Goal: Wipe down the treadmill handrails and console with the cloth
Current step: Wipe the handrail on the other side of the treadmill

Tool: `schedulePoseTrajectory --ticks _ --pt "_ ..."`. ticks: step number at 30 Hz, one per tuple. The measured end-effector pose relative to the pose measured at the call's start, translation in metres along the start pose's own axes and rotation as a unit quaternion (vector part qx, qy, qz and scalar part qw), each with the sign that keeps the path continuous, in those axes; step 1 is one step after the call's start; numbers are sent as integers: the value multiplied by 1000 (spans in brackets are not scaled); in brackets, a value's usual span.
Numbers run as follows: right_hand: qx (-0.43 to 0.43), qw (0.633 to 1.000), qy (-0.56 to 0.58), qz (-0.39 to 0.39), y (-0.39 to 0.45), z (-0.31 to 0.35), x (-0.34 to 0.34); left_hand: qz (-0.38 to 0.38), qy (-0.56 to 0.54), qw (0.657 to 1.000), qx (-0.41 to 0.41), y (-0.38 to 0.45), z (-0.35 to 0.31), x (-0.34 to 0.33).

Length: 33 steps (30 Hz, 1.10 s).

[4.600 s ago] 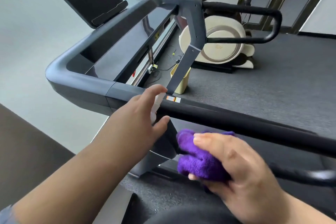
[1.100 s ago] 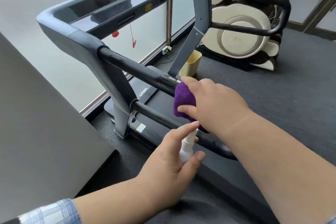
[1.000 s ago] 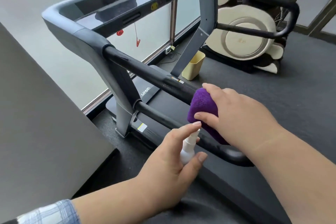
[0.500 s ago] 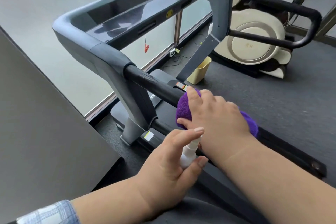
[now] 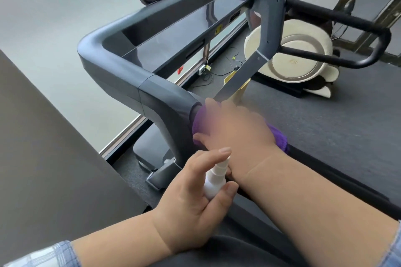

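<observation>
dark gym floor (image 5: 325, 119): one treadmill (image 5: 121, 76), one cloth (image 5: 278, 138), two hands.

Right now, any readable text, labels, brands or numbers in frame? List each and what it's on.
No text reads in this frame.
Yellow sticker on the console crossbar: too small to read.
Mark on the cream disc behind the treadmill: too faint to read.
Spray bottle in the left hand: no label showing.
Cloth under the right hand: no tag showing.
</observation>
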State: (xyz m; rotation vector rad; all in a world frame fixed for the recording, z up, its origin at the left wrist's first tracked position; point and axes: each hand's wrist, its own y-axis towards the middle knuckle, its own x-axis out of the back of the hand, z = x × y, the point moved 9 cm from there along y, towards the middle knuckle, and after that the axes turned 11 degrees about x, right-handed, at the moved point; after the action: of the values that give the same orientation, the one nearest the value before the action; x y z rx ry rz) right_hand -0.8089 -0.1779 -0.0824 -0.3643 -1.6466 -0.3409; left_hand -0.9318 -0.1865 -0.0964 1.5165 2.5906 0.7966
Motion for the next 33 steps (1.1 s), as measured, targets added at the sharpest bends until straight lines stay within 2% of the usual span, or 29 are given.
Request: schedulePoseTrajectory --ticks 3,7,11,17,21,27,33 --pt "-5 999 32 -2 -8 -10 2 31 -6 999 -18 3 -1 2" --pt "-46 991 115 43 -37 -38 2 61 -22 998 -17 5 2 5" --pt "-40 995 72 48 -39 -27 6 53 -30 998 1 3 12 22" --pt "-24 997 60 39 8 -4 6 59 -36 998 8 1 14 29" --pt "-30 994 93 56 13 -5 4 73 -46 996 8 -2 14 25" --pt "-54 975 181 114 -24 -34 6 90 -41 995 3 -7 18 32" --pt "-40 981 178 70 4 -15 10 69 -47 996 34 -7 30 52"
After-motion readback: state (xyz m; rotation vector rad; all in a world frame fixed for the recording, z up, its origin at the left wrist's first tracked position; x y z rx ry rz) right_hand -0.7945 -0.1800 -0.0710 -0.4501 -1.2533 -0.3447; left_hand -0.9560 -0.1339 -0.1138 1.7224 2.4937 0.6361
